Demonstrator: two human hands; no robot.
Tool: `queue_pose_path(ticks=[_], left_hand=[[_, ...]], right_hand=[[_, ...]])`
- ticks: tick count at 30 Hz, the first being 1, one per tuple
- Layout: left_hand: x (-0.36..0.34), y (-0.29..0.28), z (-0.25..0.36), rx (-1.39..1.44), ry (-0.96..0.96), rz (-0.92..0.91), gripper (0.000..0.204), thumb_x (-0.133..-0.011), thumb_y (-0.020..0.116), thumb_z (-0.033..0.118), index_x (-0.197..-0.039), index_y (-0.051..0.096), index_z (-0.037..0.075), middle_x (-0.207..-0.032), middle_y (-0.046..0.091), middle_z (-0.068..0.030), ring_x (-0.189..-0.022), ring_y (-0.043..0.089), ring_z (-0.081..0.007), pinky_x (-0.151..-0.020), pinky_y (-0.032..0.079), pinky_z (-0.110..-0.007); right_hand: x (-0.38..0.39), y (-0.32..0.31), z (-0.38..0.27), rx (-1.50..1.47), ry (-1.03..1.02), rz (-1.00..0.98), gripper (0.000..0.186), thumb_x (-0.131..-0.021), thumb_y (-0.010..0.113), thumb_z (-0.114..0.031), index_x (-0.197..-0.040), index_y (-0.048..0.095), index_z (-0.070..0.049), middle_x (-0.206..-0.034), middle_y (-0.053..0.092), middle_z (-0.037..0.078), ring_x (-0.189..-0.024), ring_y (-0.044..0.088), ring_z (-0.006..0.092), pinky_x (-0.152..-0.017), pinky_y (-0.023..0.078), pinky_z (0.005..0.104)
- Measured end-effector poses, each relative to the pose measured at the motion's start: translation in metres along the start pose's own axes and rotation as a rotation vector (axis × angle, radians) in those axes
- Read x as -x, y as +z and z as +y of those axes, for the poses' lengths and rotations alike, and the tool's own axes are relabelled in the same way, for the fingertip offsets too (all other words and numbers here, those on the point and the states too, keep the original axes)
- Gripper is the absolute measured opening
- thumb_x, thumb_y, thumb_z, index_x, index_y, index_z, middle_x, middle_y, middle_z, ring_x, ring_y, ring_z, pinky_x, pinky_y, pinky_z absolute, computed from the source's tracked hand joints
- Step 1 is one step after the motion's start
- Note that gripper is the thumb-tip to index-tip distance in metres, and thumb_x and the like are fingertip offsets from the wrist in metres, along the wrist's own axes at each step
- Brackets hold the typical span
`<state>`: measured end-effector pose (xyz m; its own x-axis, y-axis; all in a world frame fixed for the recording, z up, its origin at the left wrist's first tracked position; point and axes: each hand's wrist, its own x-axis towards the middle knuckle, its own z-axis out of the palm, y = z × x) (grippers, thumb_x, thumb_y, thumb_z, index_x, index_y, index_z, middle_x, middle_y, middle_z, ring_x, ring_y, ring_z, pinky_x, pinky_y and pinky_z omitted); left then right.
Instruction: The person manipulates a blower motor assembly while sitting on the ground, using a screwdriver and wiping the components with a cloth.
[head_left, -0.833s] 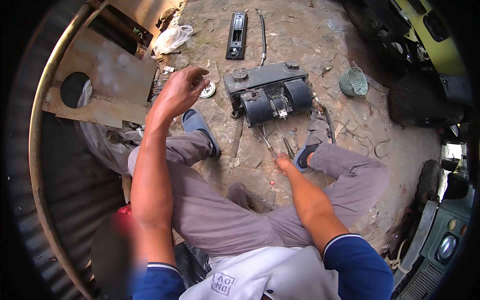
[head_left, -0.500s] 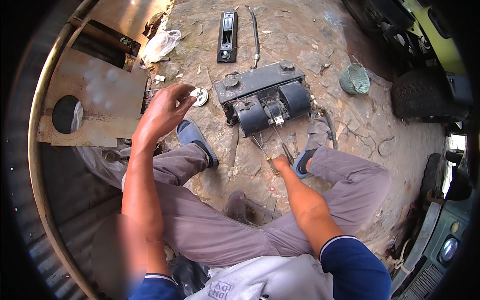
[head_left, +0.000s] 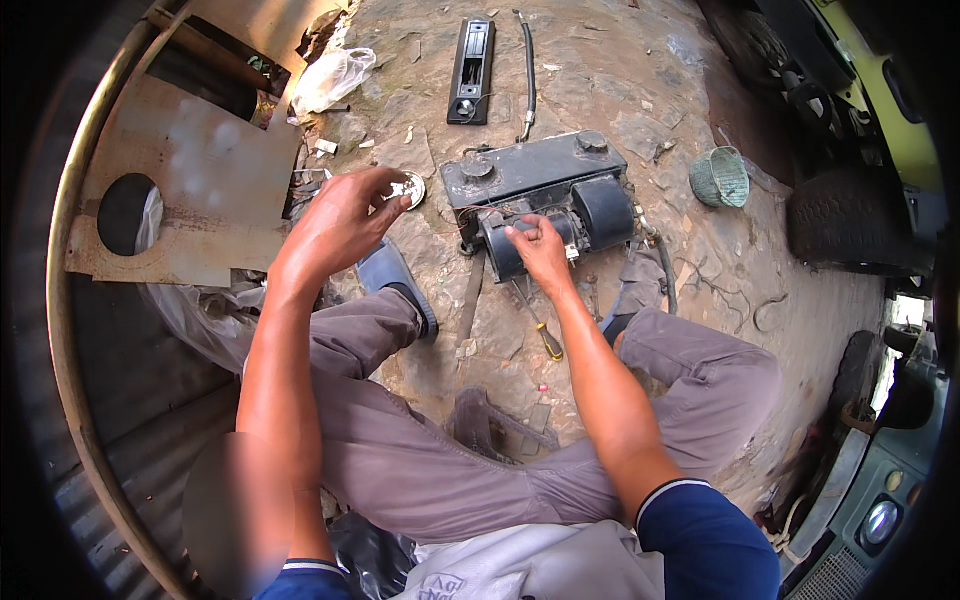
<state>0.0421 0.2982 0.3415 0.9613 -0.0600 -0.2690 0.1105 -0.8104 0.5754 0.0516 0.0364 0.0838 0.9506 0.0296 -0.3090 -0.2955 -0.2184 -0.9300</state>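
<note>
Blower unit (head_left: 540, 165), its two black drums (head_left: 606, 206) facing the person, sits on the stone floor (head_left: 490, 345), likely placed for both hands to reach. The right hand (head_left: 543, 250) curls over the left-side drum, whether gripping anything cannot be told; the left hand (head_left: 343, 215), thumb and fingers apart, hangs by one round dish (head_left: 416, 190), perhaps kept close for convenience, while one screwdriver (head_left: 549, 343) lies nearer the person, presumably for handiness

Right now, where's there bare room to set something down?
Mostly bare stone ground, with scattered bits, lies between the black hose and green basket, beyond the black twin-drum unit. It's crowded at the unit's near side, with the right hand and screwdriver, and to its left, with the left hand and round dish.
</note>
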Motion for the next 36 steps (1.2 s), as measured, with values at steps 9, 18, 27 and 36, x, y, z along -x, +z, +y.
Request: queue_pose_path(ticks=[9, 18, 27, 36], left_hand=[[-0.002, -0.001, -0.006, -0.017, 0.04, 0.021, 0.035, -0.097, 0.065, 0.025, -0.121, 0.065, -0.001, -0.104, 0.071, -0.0191, -0.097, 0.068, -0.0287, -0.086, 0.052, -0.04], [-0.006, 0.0, 0.001, -0.007, 0.038, 0.017, 0.032, -0.095, 0.066, 0.022, -0.117, 0.066, -0.002, -0.103, 0.071, -0.0192, -0.096, 0.068, -0.0297, -0.084, 0.053, -0.04], [-0.02, 0.009, 0.009, -0.058, 0.051, -0.034, 0.033, -0.096, 0.067, 0.021, -0.12, 0.065, -0.002, -0.103, 0.072, -0.0166, -0.092, 0.068, -0.0233, -0.082, 0.053, -0.038], [-0.04, 0.031, 0.042, -0.123, 0.049, -0.101, 0.034, -0.094, 0.069, 0.022, -0.119, 0.066, 0.0, -0.1, 0.071, -0.0158, -0.091, 0.068, -0.0253, -0.081, 0.053, -0.038]], right_hand=[[-0.085, -0.006, -0.031, -0.5, 0.489, -0.099, 0.014, -0.094, 0.066, -0.018, -0.099, 0.061, -0.006, -0.082, 0.065, 0.005, -0.064, 0.057, 0.0127, -0.055, 0.048, 0.031], [0.006, -0.001, -0.005, -0.743, 0.393, -0.052, 0.02, -0.096, 0.061, -0.024, -0.106, 0.056, -0.007, -0.083, 0.063, 0.006, -0.065, 0.059, 0.0153, -0.055, 0.05, 0.0317], [-0.003, -0.057, 0.106, -0.562, 0.711, 0.209, 0.09, -0.081, 0.078, -0.047, -0.15, 0.035, -0.008, -0.148, 0.036, 0.025, -0.127, 0.045, 0.037, -0.105, 0.037, 0.056], [-0.03, -0.038, 0.113, -0.968, 0.688, 0.178, 0.085, -0.076, 0.086, -0.037, -0.144, 0.044, -0.012, -0.149, 0.042, 0.015, -0.129, 0.045, 0.0374, -0.111, 0.028, 0.0563]])
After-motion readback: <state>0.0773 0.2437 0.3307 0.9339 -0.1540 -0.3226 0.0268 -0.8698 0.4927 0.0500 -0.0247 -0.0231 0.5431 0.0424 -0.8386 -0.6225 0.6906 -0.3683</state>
